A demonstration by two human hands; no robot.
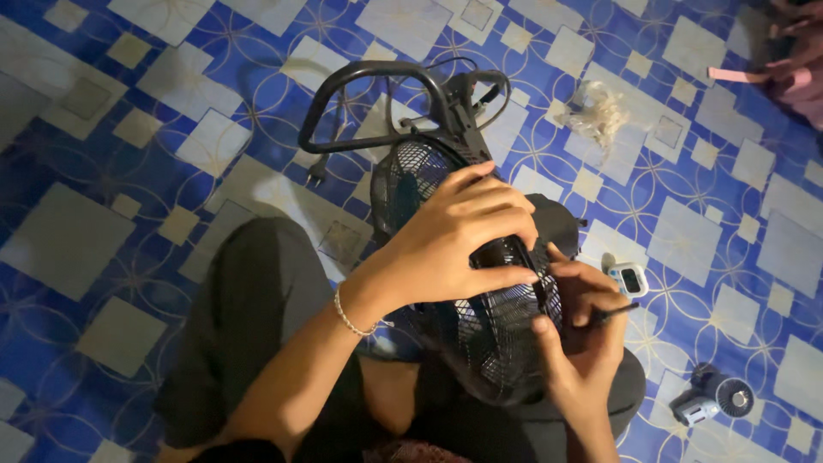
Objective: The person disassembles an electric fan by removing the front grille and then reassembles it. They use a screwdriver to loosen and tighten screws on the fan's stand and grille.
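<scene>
Floor (103,249) open leftward | black fan (480,334) on lap | left hand (454,240) clasped grille | right hand (583,334) gripped screwdriver (619,310)

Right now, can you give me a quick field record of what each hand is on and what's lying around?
left hand: spread over the black fan grille, gripping its top
right hand: holds a thin dark tool against the grille's edge
fan stand: black loop, lies on the patterned floor
nearby: small white device; small grey gadget
</scene>
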